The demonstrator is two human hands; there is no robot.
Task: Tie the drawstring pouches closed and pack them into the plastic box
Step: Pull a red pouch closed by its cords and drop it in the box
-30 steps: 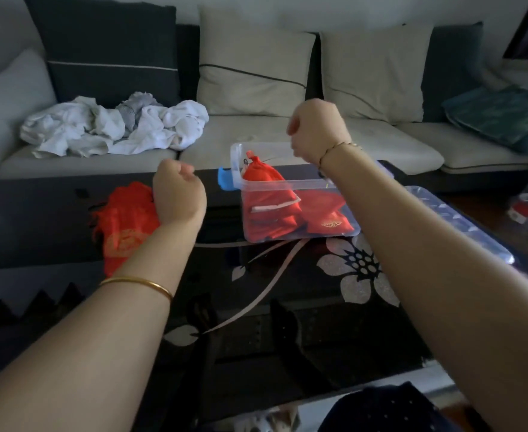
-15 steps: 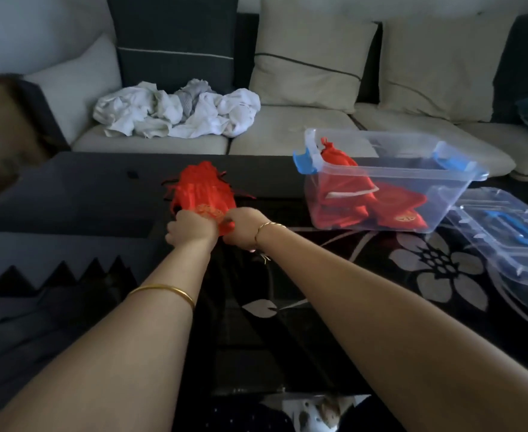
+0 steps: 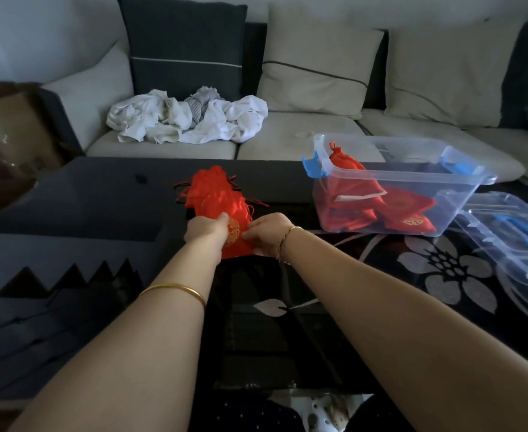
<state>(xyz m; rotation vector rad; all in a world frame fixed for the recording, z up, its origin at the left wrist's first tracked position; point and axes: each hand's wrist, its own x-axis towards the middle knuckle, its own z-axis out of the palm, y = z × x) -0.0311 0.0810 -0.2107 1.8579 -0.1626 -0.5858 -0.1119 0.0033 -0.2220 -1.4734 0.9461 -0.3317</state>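
A pile of red drawstring pouches (image 3: 211, 190) lies on the dark glass table (image 3: 100, 194). The nearest red pouch (image 3: 237, 241), with a gold emblem, sits between my hands. My left hand (image 3: 205, 228) grips its left side and my right hand (image 3: 267, 233) pinches its right side. To the right stands the clear plastic box (image 3: 462, 182) with blue clips. Several tied red pouches (image 3: 362, 194) lie inside it.
The box's clear lid (image 3: 512, 241) with a blue handle lies on the table at the far right. Behind the table runs a sofa (image 3: 287, 135) with cushions and a heap of white cloths (image 3: 191, 120). The table's near edge is close to my body.
Both hands came down from mid-air onto the pouch pile and took hold of the front pouch, pulling it slightly nearer. The view has swung left, shifting the box rightward.
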